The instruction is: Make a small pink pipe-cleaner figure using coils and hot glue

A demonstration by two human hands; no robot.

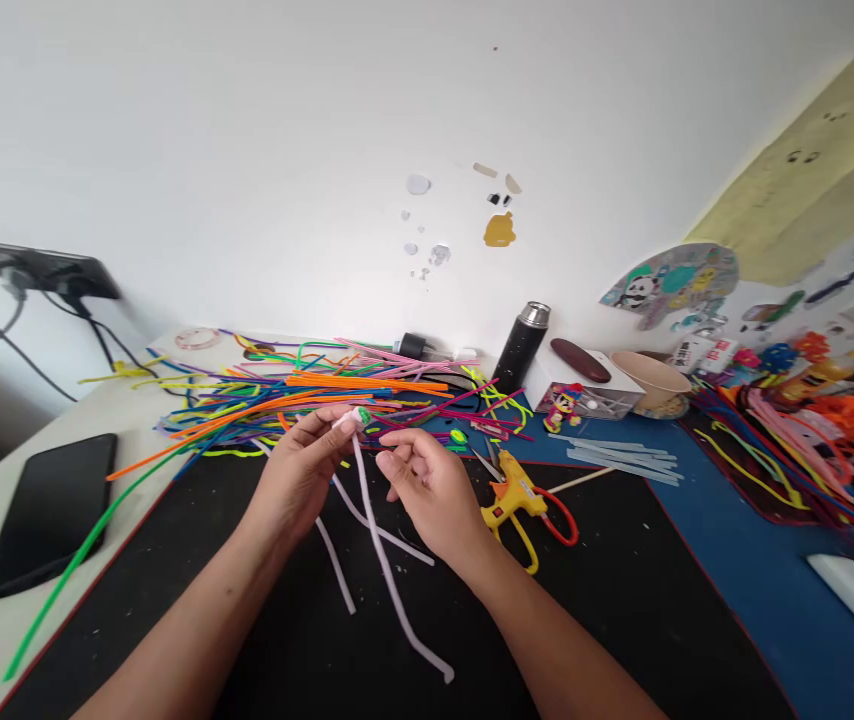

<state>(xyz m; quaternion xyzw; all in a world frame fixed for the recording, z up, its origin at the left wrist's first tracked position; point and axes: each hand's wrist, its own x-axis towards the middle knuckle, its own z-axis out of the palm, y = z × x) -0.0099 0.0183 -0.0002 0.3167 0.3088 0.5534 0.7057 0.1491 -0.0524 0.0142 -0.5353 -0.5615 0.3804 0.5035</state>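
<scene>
My left hand [305, 468] pinches the top of a pale lilac-white pipe cleaner piece [386, 570] that has a small green tuft [364, 416] at its end. Several pale stems hang from it over the black mat [269, 640], the longest bent at its lower tip. Just to the right, my right hand [427, 485] hovers beside the piece with thumb and index finger apart. Nothing shows between those fingers, though the inner ones are partly hidden. A yellow glue gun [511, 495] lies right of this hand, by scissors with red and yellow handles [563, 518].
Loose colourful pipe cleaners [247, 410] cover the back of the desk. A black thermos [521, 350] stands by a white drawer box [607, 395]. Clear glue sticks [622, 458] lie at right. A black tablet [52, 510] rests at left, below a power strip [44, 268].
</scene>
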